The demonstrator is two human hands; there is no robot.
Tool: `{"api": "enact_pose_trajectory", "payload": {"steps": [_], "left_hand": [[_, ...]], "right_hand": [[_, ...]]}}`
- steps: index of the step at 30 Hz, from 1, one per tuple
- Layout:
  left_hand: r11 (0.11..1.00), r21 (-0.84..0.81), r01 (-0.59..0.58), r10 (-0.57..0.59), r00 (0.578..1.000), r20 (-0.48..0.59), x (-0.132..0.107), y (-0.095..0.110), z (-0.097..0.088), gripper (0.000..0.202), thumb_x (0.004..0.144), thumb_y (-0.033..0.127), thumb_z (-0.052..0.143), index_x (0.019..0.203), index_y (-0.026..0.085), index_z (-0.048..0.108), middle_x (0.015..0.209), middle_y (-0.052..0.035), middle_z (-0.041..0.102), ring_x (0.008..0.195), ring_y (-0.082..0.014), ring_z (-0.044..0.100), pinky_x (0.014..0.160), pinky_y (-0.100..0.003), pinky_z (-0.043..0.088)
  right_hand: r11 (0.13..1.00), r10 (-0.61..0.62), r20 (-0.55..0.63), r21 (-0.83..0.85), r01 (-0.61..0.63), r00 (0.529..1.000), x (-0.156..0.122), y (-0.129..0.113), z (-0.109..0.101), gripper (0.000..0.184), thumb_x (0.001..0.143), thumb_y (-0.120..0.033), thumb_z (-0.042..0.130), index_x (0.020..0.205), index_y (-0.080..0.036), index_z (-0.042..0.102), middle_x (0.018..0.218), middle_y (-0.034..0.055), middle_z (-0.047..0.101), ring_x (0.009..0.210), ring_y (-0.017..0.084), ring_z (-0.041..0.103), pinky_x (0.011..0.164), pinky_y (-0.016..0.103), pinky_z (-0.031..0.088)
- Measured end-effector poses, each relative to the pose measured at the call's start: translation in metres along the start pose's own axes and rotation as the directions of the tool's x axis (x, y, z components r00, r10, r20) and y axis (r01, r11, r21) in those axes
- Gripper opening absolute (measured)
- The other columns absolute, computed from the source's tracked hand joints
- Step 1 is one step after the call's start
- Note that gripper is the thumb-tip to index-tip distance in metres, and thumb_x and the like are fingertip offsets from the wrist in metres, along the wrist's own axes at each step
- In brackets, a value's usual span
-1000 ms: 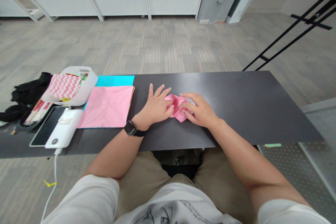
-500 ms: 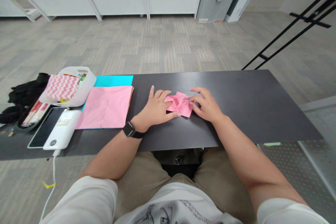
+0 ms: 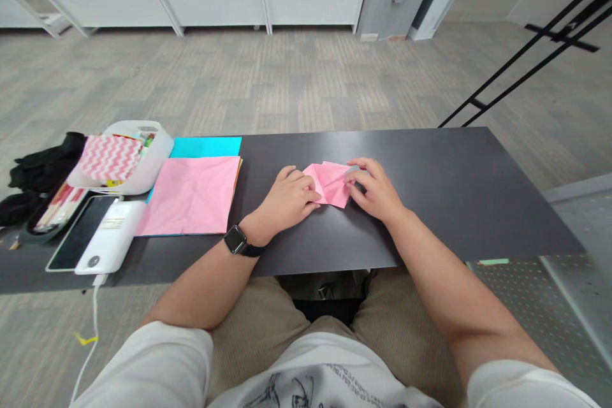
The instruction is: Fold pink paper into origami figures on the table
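Observation:
A small piece of folded pink paper (image 3: 329, 182) lies on the dark table between my hands, its creased flaps partly raised. My left hand (image 3: 291, 199), below a black watch, pinches the paper's left side between thumb and fingers. At the opposite edge, my right hand (image 3: 375, 190) grips the right corner with curled thumb and fingertips. Fingers cover both ends of the paper, so the folds there are hidden.
Left of my hands lies a stack of paper (image 3: 191, 197) with a creased pink sheet on top. Beyond it stand a white basket (image 3: 160, 153), a white power bank (image 3: 111, 236) with a cable, a phone (image 3: 79, 239) and a black cloth bundle (image 3: 48, 162). The dark table (image 3: 459, 197) extends right.
My left hand's spread fingers have drawn together into a pinch on the paper's left side. The paper's flaps have shifted and look wider. My right hand has barely moved.

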State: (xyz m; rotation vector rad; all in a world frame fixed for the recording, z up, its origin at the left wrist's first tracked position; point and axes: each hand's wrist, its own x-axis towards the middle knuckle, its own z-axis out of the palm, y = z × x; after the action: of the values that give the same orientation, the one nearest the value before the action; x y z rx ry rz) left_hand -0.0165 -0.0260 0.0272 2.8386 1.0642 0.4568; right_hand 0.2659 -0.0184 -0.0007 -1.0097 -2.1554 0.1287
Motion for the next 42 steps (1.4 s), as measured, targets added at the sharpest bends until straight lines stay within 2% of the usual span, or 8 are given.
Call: {"api": "enact_pose_trajectory", "payload": {"steps": [5, 9, 11, 16, 24, 29, 36, 42], "left_hand": [[0.997, 0.017, -0.072, 0.071, 0.996, 0.045, 0.000, 0.003, 0.005, 0.024, 0.104, 0.028, 0.062, 0.117, 0.034, 0.082, 0.105, -0.0047, 0.075, 0.109, -0.0271, 0.061, 0.114, -0.053, 0.036], [0.994, -0.023, -0.104, 0.105, 0.991, 0.084, -0.001, 0.006, 0.006, 0.021, 0.105, 0.032, 0.062, 0.112, 0.030, 0.081, 0.114, -0.0049, 0.073, 0.112, -0.0256, 0.061, 0.108, -0.047, 0.040], [0.994, -0.035, -0.104, 0.107, 0.989, 0.100, -0.001, 0.007, 0.005, 0.020, 0.105, 0.035, 0.064, 0.105, 0.029, 0.082, 0.116, -0.0053, 0.073, 0.114, -0.0258, 0.061, 0.111, -0.048, 0.040], [0.997, -0.034, -0.065, 0.068, 0.993, 0.097, -0.001, 0.009, 0.005, 0.019, 0.101, 0.042, 0.071, 0.099, 0.028, 0.084, 0.118, -0.0059, 0.073, 0.121, -0.0299, 0.059, 0.126, -0.062, 0.027], [0.984, -0.170, -0.049, 0.071, 0.989, 0.129, 0.001, 0.011, 0.004, 0.017, 0.104, 0.034, 0.066, 0.109, 0.031, 0.082, 0.115, -0.0034, 0.073, 0.121, -0.0251, 0.063, 0.126, -0.057, 0.032], [0.981, -0.192, 0.001, 0.026, 0.990, 0.139, 0.002, 0.016, 0.003, 0.016, 0.103, 0.036, 0.066, 0.108, 0.028, 0.079, 0.119, -0.0047, 0.074, 0.124, -0.0268, 0.063, 0.127, -0.059, 0.031], [0.965, -0.238, 0.106, -0.079, 0.990, 0.119, 0.005, 0.015, 0.006, 0.022, 0.108, 0.028, 0.055, 0.115, 0.025, 0.076, 0.116, -0.0042, 0.080, 0.116, -0.0233, 0.072, 0.130, -0.059, 0.030], [0.967, -0.193, 0.167, -0.158, 0.986, 0.060, 0.004, 0.010, 0.017, 0.036, 0.104, 0.023, 0.059, 0.140, 0.021, 0.064, 0.128, -0.0090, 0.079, 0.120, -0.0242, 0.073, 0.128, -0.054, 0.036]], "right_hand": [[0.995, -0.090, -0.045, -0.044, 0.088, 0.995, 0.003, -0.016, -0.001, 0.023, 0.095, -0.011, 0.064, 0.106, -0.029, 0.073, 0.138, 0.0105, 0.064, 0.131, 0.032, 0.062, 0.110, 0.058, 0.053], [0.991, -0.135, -0.038, -0.024, 0.134, 0.990, 0.004, -0.021, 0.001, 0.024, 0.097, -0.012, 0.064, 0.109, -0.030, 0.075, 0.140, 0.0094, 0.064, 0.130, 0.031, 0.062, 0.109, 0.056, 0.054], [0.991, -0.130, -0.032, -0.009, 0.130, 0.991, 0.003, -0.020, 0.002, 0.026, 0.098, -0.014, 0.065, 0.114, -0.031, 0.075, 0.141, 0.0092, 0.064, 0.130, 0.031, 0.062, 0.109, 0.057, 0.054], [0.992, -0.128, -0.016, 0.007, 0.129, 0.992, 0.002, -0.017, 0.002, 0.030, 0.099, -0.016, 0.064, 0.121, -0.032, 0.075, 0.142, 0.0100, 0.064, 0.131, 0.031, 0.062, 0.110, 0.058, 0.054], [0.999, -0.041, 0.064, 0.005, 0.041, 0.997, 0.003, -0.016, -0.002, 0.027, 0.096, -0.012, 0.061, 0.103, -0.031, 0.079, 0.142, 0.0088, 0.064, 0.133, 0.032, 0.060, 0.113, 0.061, 0.051], [1.000, -0.031, 0.079, 0.001, 0.031, 0.996, 0.003, -0.015, -0.004, 0.024, 0.095, -0.012, 0.062, 0.100, -0.029, 0.078, 0.142, 0.0096, 0.063, 0.133, 0.033, 0.060, 0.112, 0.061, 0.051], [0.999, -0.009, 0.049, -0.038, 0.011, 0.999, 0.001, -0.008, -0.002, 0.024, 0.095, -0.012, 0.063, 0.103, -0.029, 0.077, 0.142, 0.0099, 0.062, 0.131, 0.034, 0.060, 0.110, 0.060, 0.051], [0.997, -0.018, 0.051, -0.074, 0.021, 0.999, 0.000, -0.003, 0.002, 0.025, 0.095, -0.011, 0.064, 0.105, -0.030, 0.077, 0.135, 0.0084, 0.067, 0.128, 0.032, 0.061, 0.109, 0.057, 0.051]]}}
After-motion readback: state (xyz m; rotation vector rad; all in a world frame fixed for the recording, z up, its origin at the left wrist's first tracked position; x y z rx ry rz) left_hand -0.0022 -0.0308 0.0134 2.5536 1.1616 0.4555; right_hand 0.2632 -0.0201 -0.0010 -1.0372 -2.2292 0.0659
